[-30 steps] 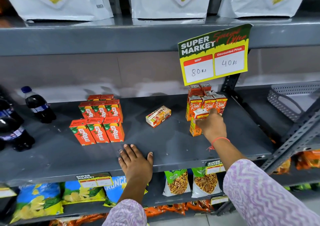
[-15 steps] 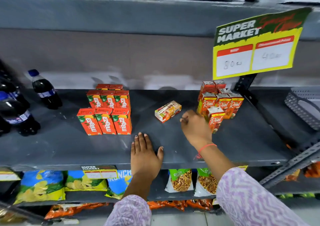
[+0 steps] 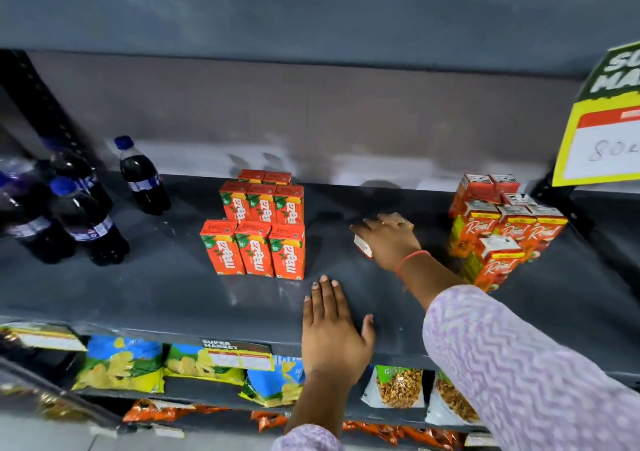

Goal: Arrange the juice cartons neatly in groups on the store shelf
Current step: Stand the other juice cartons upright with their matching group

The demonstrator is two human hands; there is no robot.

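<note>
On the grey store shelf [image 3: 173, 295], Maaza cartons [image 3: 261, 225] and Real cartons [image 3: 502, 229] already stand grouped; the right hand [image 3: 389, 239] curls over the last toppled carton [image 3: 363, 244] between them, while the left hand [image 3: 332, 329] rests flat, empty

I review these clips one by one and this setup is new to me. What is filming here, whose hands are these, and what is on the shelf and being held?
No machine here: a camera worn on a person's head looks down at their bare hands. The grey shelf carries a block of Maaza cartons, a cluster of Real cartons to the right, and cola bottles at left. The left hand rests flat near the shelf's front edge, holding nothing. The right hand covers a lone carton lying between the groups; whether its fingers have closed on it is unclear.
</note>
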